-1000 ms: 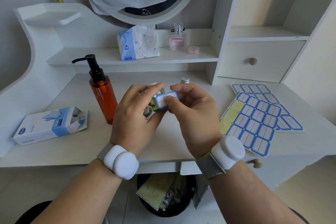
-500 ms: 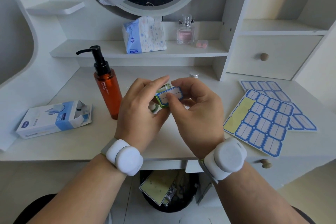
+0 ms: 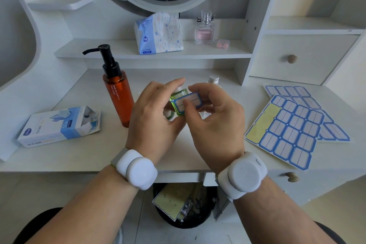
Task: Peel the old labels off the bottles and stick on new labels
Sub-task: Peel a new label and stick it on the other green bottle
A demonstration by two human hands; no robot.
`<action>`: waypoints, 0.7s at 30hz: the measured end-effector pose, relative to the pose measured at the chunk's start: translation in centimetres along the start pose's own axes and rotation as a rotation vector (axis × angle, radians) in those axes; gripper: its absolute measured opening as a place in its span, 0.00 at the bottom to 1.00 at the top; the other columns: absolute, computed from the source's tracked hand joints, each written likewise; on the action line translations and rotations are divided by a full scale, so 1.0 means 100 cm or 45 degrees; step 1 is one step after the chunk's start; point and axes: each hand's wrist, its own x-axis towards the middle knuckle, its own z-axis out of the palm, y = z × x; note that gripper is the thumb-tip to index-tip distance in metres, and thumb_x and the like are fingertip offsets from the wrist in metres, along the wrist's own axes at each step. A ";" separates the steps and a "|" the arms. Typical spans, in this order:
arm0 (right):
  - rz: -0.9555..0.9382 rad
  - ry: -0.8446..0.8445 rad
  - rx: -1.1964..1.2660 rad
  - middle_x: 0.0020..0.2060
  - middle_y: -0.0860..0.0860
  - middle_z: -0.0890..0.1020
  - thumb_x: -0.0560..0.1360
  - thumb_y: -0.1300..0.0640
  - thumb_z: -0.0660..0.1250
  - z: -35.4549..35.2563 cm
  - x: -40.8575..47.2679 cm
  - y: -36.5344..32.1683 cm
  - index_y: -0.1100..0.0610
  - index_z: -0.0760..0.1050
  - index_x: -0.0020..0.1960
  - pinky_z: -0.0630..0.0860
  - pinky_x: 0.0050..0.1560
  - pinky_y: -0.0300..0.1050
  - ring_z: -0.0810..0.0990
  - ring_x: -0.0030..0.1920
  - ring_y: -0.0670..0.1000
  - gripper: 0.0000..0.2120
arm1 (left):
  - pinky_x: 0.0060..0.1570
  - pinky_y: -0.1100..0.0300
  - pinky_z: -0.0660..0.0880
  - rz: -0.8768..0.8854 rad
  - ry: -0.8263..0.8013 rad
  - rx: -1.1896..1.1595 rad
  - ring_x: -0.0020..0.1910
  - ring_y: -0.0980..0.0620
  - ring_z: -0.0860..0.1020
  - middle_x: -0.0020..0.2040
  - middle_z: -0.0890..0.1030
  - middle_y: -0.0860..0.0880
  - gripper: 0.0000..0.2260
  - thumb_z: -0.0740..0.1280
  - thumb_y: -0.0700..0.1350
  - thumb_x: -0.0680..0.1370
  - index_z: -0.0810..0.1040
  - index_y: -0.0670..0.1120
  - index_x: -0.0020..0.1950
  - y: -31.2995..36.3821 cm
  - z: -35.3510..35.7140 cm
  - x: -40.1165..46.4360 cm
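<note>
My left hand point(image 3: 156, 117) grips a small green bottle point(image 3: 179, 95) above the middle of the desk. A white label with a blue border point(image 3: 188, 102) lies on the bottle's side. The thumb of my right hand point(image 3: 213, 119) presses on that label while its fingers curl behind the bottle. An orange pump bottle point(image 3: 117, 95) stands to the left. A small clear bottle with a silver cap point(image 3: 213, 80) shows behind my right hand. Sheets of blue-bordered labels point(image 3: 287, 130) lie at the right.
An open white and blue box point(image 3: 59, 127) lies at the left. On the shelf point(image 3: 118, 49) are a tissue pack point(image 3: 158, 33) and a pink perfume bottle point(image 3: 205, 31). A black bin point(image 3: 184, 206) with used backing sheets stands under the desk point(image 3: 89, 156).
Both hands and the bottle stay together at mid-desk. My right thumb has shifted slightly over the label, pressing it against the bottle's side. The camera view has tilted a little.
</note>
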 end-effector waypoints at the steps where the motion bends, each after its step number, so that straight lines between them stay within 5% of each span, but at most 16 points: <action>1: -0.005 -0.002 -0.007 0.41 0.44 0.85 0.73 0.63 0.73 0.000 0.000 0.000 0.52 0.83 0.52 0.80 0.45 0.42 0.82 0.41 0.47 0.10 | 0.48 0.68 0.73 0.004 0.001 0.001 0.49 0.51 0.78 0.53 0.80 0.44 0.25 0.77 0.39 0.73 0.78 0.45 0.70 0.000 0.000 0.000; 11: 0.034 -0.031 -0.030 0.45 0.44 0.80 0.73 0.60 0.75 -0.002 0.003 0.004 0.52 0.81 0.57 0.80 0.44 0.44 0.81 0.41 0.48 0.13 | 0.50 0.72 0.71 0.007 0.020 -0.017 0.47 0.53 0.78 0.53 0.80 0.46 0.22 0.73 0.44 0.75 0.79 0.45 0.69 0.000 0.000 0.001; 16: 0.202 -0.130 0.067 0.43 0.44 0.81 0.74 0.54 0.76 -0.006 0.007 0.007 0.49 0.80 0.55 0.81 0.41 0.39 0.81 0.41 0.46 0.11 | 0.50 0.62 0.78 -0.026 0.048 -0.126 0.49 0.52 0.80 0.54 0.81 0.49 0.23 0.73 0.48 0.75 0.78 0.47 0.70 0.002 -0.001 0.001; 21: 0.450 -0.272 0.451 0.42 0.53 0.87 0.78 0.55 0.73 -0.006 0.008 0.011 0.52 0.80 0.52 0.83 0.44 0.64 0.85 0.41 0.61 0.04 | 0.52 0.62 0.79 -0.063 0.024 -0.221 0.55 0.55 0.81 0.59 0.82 0.54 0.27 0.75 0.42 0.74 0.76 0.50 0.72 0.003 0.000 -0.001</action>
